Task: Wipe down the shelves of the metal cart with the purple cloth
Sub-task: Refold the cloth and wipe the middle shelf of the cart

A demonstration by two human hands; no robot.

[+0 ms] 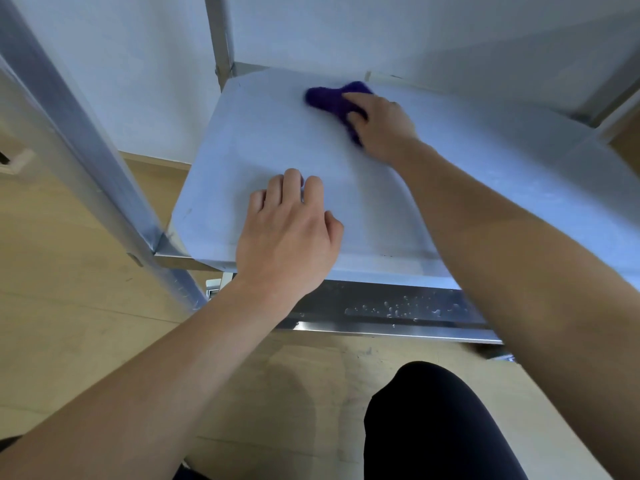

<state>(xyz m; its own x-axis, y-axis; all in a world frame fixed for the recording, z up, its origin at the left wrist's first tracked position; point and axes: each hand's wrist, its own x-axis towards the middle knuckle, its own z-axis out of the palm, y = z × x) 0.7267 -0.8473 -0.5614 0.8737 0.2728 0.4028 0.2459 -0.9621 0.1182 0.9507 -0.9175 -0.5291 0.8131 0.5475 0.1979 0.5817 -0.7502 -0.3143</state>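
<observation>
1. Head view, looking down on a pale, flat shelf [249,140] of a metal cart, with a silver corner post [86,150] at the shelf's left.
2. On the far part of the shelf, near its back edge, the purple cloth [329,98], bunched into a lump and slightly blurred.
3. On top of the cloth, the right hand [381,126], fingers curled down into the fabric, gripping it and pressing it against the shelf.
4. On the near part of the shelf, close to its front edge, the left hand [287,233], palm down, fingers side by side and slightly bent, holding nothing; probably bracing.
5. Below the shelf's front edge, a lower metal rail [398,308] dotted with water droplets; lower again, a wooden floor [69,306] and a knee [433,427] in black.
6. Cloth, by the look of it: soft, light and limp, easily crumpled, perhaps damp given the droplets below the shelf.
7. Best hold, as a judgement: from above, whole hand bunched over the middle of the cloth, no loose corner left trailing.
8. Shelf surface probably hard, smooth and slick, so firm downward pressure likely needed to keep the cloth from sliding out from under the palm.
</observation>
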